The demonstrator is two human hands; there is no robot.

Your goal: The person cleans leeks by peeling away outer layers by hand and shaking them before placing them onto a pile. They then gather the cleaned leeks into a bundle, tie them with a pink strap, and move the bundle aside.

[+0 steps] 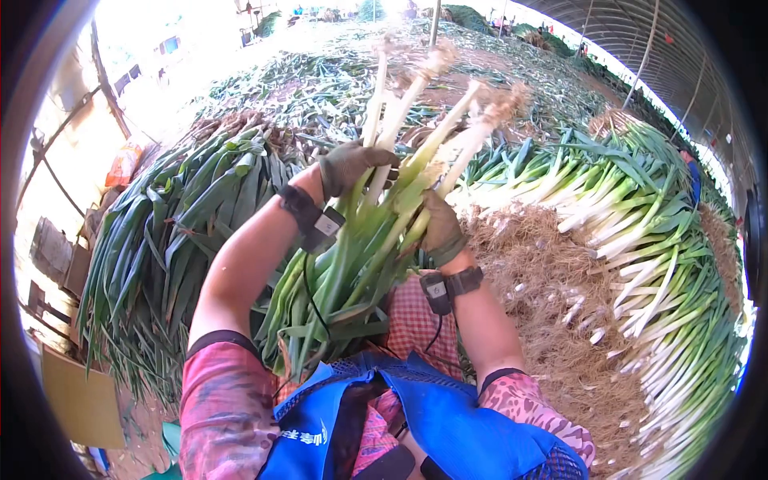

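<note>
A bundle of green onions (344, 264) lies across my lap, with white stalks and hairy roots pointing up and away from me. My left hand (356, 168), in a dark glove, is wrapped round stalks on the bundle's left side. On the right side my gloved right hand (442, 228) is closed on the stalks at the point where white turns to green. Several white stalks spread apart above my hands. The palms and some fingertips are hidden by the stalks.
A heap of unpeeled green onions (192, 200) stands at left. Cut roots (552, 296) cover the ground at right, bordered by a curved row of onions with white stalks (648, 272). Loose leaves (320, 88) litter the ground ahead. A wooden board (80, 396) is at lower left.
</note>
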